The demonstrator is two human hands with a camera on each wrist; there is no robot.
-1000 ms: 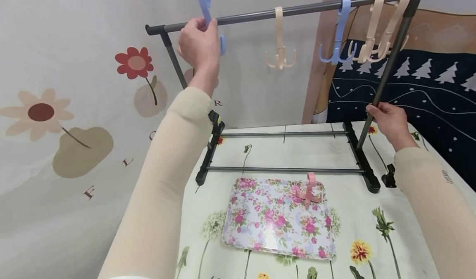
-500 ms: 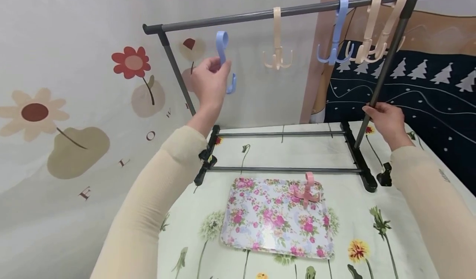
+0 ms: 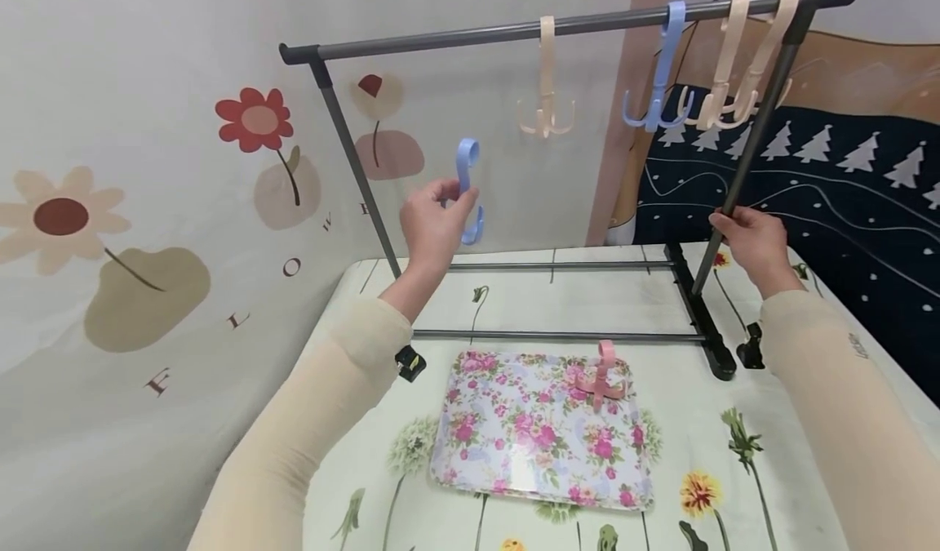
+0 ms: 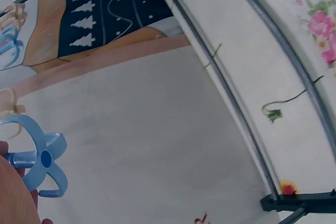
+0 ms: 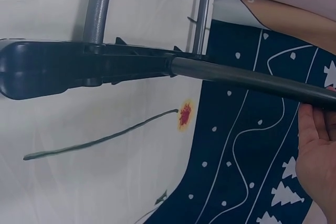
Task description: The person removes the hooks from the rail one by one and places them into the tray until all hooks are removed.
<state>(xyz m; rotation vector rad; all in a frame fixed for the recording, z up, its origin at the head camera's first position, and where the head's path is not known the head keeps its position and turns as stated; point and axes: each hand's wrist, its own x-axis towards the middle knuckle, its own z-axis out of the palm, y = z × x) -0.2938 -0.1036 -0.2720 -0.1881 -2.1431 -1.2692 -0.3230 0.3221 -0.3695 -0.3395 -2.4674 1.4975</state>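
Observation:
My left hand [image 3: 433,223] pinches a blue plastic hook [image 3: 467,189] in the air, well below the grey top bar [image 3: 565,22] of a small rack. The left wrist view shows the blue hook's [image 4: 39,160] prongs from below beside my hand. My right hand [image 3: 749,237] grips the rack's right upright [image 3: 756,139]; in the right wrist view that upright [image 5: 252,81] runs to my palm [image 5: 317,153]. A cream hook [image 3: 546,86], a second blue hook [image 3: 658,86] and two more cream hooks [image 3: 734,69] hang on the bar. A pink hook [image 3: 604,374] lies on a floral tray [image 3: 514,445].
The rack's black feet [image 3: 698,314] and lower rails [image 3: 558,335] stand on a table with a flower-print cloth [image 3: 734,453]. A flowered curtain [image 3: 147,208] hangs at left and behind. A dark tree-patterned fabric [image 3: 844,184] lies at right.
My left hand has come down and to the right from the top bar with the blue hook, which is off the bar. My right hand stays on the upright.

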